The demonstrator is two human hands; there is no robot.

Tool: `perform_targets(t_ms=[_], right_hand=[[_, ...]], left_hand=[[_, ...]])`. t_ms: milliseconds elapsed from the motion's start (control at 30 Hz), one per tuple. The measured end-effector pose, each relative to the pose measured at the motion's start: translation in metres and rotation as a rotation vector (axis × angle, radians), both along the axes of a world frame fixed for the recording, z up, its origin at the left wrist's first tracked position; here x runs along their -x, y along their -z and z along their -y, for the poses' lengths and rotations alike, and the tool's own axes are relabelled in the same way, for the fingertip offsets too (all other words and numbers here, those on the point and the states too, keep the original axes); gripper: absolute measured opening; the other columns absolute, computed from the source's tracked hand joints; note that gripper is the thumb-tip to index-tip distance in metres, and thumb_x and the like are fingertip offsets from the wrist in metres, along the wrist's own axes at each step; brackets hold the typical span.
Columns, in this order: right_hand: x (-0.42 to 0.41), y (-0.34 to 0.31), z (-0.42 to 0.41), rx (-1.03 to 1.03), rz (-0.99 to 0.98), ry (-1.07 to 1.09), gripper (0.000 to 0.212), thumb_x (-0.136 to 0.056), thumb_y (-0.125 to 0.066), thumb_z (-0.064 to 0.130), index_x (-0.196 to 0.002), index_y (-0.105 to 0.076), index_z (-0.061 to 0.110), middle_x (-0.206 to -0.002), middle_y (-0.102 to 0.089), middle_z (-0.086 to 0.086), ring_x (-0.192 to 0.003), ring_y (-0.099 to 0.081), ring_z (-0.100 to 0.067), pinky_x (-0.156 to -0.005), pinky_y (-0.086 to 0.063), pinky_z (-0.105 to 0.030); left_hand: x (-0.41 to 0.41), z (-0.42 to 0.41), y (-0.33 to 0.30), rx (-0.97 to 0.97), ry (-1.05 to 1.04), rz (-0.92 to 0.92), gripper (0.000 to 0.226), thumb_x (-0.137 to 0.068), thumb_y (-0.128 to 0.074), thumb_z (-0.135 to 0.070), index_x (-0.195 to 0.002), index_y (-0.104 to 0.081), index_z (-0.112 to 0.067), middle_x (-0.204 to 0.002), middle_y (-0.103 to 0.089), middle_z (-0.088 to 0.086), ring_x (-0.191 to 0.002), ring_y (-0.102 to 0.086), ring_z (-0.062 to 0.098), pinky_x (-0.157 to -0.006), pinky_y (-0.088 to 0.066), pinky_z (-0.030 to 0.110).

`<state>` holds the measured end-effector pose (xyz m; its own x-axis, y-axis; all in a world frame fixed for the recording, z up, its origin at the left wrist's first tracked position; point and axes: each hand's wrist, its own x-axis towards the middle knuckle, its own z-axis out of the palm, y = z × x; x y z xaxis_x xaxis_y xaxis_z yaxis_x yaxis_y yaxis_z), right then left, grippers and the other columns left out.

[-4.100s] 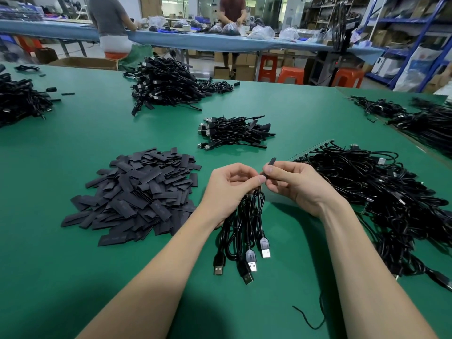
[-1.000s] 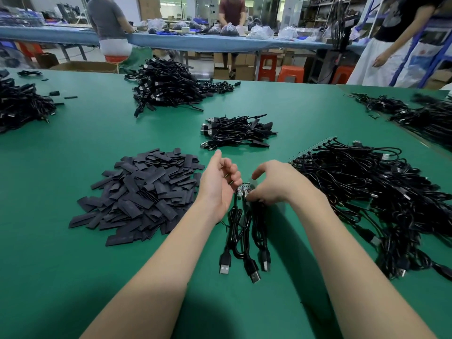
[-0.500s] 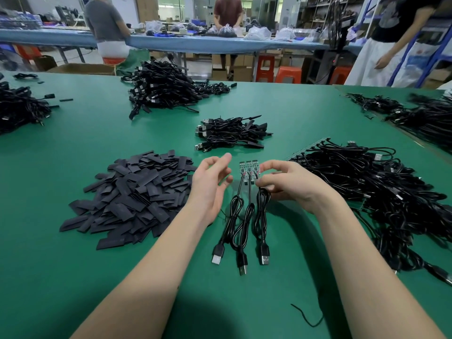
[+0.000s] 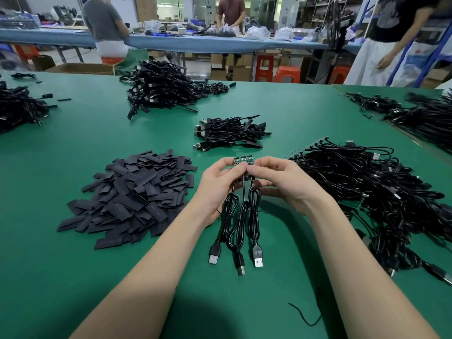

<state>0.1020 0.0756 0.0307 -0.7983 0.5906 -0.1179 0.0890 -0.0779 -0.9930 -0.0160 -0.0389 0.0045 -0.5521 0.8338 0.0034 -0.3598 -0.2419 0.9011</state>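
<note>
Both bare forearms reach forward from the lower corners and converge at the centre. The left hand point(image 4: 215, 189) and right hand point(image 4: 286, 184) meet fingertip to fingertip with palms turned inward, their curled fingers and thumbs pinching the circuit boards point(image 4: 243, 160) between them.

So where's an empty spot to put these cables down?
The three cables fit on the bare green mat between the flat black sleeves and the far cable heap, or near you below the sleeves. The right side is crowded by the tangled cable pile.
</note>
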Motion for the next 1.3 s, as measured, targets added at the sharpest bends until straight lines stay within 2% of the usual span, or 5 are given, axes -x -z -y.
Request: perform_targets(t_ms=[267, 633, 800, 933, 1300], right_hand=[[-0.002, -0.003, 0.004, 0.108, -0.019, -0.02, 0.04, -0.061, -0.087, 0.029, -0.097, -0.073, 0.017, -0.081, -0.071, 0.003, -0.067, -0.067, -0.009, -0.065, -0.056, -0.021], [-0.009, 0.0, 0.002, 0.251, -0.03, -0.114, 0.03, -0.063, -0.085, 0.023, -0.09, -0.075, 0.018, -0.073, -0.063, 0.006, -0.06, -0.054, -0.005, -0.058, -0.05, -0.015], [-0.01, -0.001, 0.003, 0.27, -0.061, -0.162, 0.011, -0.068, -0.083, 0.019, -0.079, -0.081, 0.02, -0.071, -0.066, 0.008, -0.058, -0.054, -0.003, -0.057, -0.05, -0.013], [-0.01, 0.001, 0.003, 0.288, -0.075, -0.179, 0.009, -0.07, -0.082, 0.018, -0.078, -0.08, 0.02, -0.07, -0.065, 0.008, -0.058, -0.052, -0.004, -0.058, -0.05, -0.013], [-0.007, 0.004, 0.004, 0.358, -0.075, -0.222, 0.044, -0.062, -0.085, 0.026, -0.101, -0.066, 0.017, -0.064, -0.06, 0.011, -0.05, -0.051, -0.003, -0.059, -0.04, -0.016]], left_hand=[[0.005, 0.001, -0.001, 0.013, 0.056, 0.054, 0.014, -0.09, -0.069, -0.01, -0.104, -0.067, -0.006, -0.096, -0.071, 0.012, -0.075, -0.067, 0.018, -0.078, -0.058, 0.032], [0.008, 0.006, 0.0, 0.017, 0.183, 0.016, 0.014, -0.076, -0.075, -0.018, -0.089, -0.074, -0.013, -0.093, -0.073, 0.007, -0.079, -0.067, 0.016, -0.088, -0.052, 0.034], [0.011, 0.007, -0.001, 0.028, 0.208, 0.012, 0.038, -0.08, -0.072, -0.017, -0.114, -0.062, -0.002, -0.1, -0.068, 0.011, -0.087, -0.063, 0.019, -0.094, -0.049, 0.035], [0.012, 0.009, -0.002, 0.039, 0.227, -0.007, 0.033, -0.08, -0.07, -0.018, -0.11, -0.062, -0.005, -0.097, -0.07, 0.007, -0.085, -0.065, 0.015, -0.087, -0.051, 0.029], [0.007, 0.009, -0.005, 0.034, 0.27, 0.007, 0.053, -0.088, -0.065, -0.019, -0.132, -0.053, 0.01, -0.113, -0.065, 0.023, -0.09, -0.066, 0.03, -0.111, -0.039, 0.054]])
